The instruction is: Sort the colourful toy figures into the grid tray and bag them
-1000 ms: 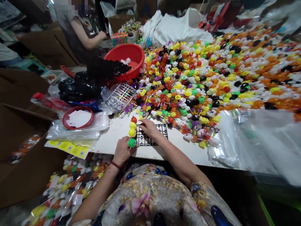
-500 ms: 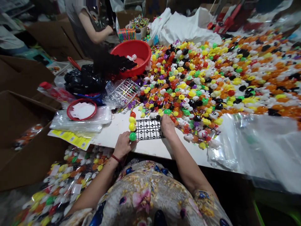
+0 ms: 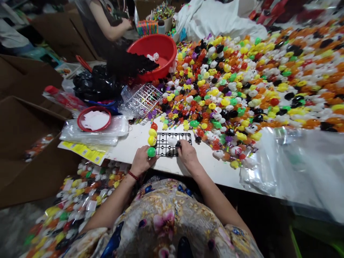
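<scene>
A black plastic grid rack (image 3: 164,150) lies on the white tabletop in front of me. Down its left side runs a column of small plastic figures: a red one (image 3: 154,126), yellow ones (image 3: 152,136) and a green one (image 3: 151,152). My left hand (image 3: 141,161) is closed at the rack's lower left corner, thumb and fingers around the edge beside the green figure. Over the right half of the rack, my right hand (image 3: 187,154) pinches a small black toy figure (image 3: 177,144). Close to its fingertips is a white figure (image 3: 172,141); whether it is held too is unclear.
Loose colourful figures (image 3: 215,93) spread across the table behind and to the right. A red basin (image 3: 169,61), a white grid (image 3: 146,98) and a red basket (image 3: 94,128) stand left. Clear plastic bags (image 3: 258,172) lie right. Another person's arm (image 3: 104,25) shows behind.
My right hand has shifted left from the rack's right edge to over its middle, with black and white figures now at its fingertips. My left hand stays at the corner.
</scene>
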A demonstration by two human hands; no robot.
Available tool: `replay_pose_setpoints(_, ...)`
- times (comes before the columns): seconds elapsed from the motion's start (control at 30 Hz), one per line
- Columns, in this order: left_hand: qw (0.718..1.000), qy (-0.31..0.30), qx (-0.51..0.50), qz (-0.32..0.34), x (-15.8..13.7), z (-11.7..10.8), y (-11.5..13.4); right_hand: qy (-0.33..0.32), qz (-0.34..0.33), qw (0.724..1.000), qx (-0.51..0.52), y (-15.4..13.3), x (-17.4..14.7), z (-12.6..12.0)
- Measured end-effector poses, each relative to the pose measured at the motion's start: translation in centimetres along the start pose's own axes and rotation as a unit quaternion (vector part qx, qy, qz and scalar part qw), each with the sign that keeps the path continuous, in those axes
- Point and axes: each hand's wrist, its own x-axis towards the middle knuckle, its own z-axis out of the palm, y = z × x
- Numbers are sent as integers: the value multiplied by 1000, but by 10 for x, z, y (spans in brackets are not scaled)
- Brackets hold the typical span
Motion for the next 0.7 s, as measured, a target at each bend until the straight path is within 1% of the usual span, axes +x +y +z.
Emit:
replay_pose_setpoints(0.13, 1000, -10, 7, 0, 0, -1, 1, -38, 9, 999, 23, -10, -2, 1)
replay_pose_setpoints(0.23, 1000, -16, 10, -4, 0, -1, 1, -63, 51, 995, 63, -16, -1, -1)
replay_pose_setpoints(0.3, 1000, -19, 10, -3, 0, -1, 0, -78, 93, 986, 110, -21, 0, -2)
replay_pose_setpoints(0.37, 1000, -24, 9, 1, -1, 0, -2, -105, 128, 972, 165, -28, 0, 0)
replay_pose_setpoints(0.43, 999, -32, 8, 3, -1, 0, -2, -136, 141, 956, 217, -36, -1, 4)
replay_pose_setpoints(0.5, 999, -41, 8, 0, -1, -1, -2, -154, 132, 948, 245, -44, -2, 8)
replay_pose_setpoints(0.53, 999, -45, 9, -2, 0, -2, -2, -157, 123, 948, 246, -47, -2, 9)
replay_pose_setpoints(0.6, 999, -51, 9, -4, 0, -3, -1, -158, 100, 956, 227, -51, -2, 11)
replay_pose_setpoints(0.7, 999, -54, 4, -5, 0, -5, 0, -174, 57, 969, 168, -52, -1, 8)
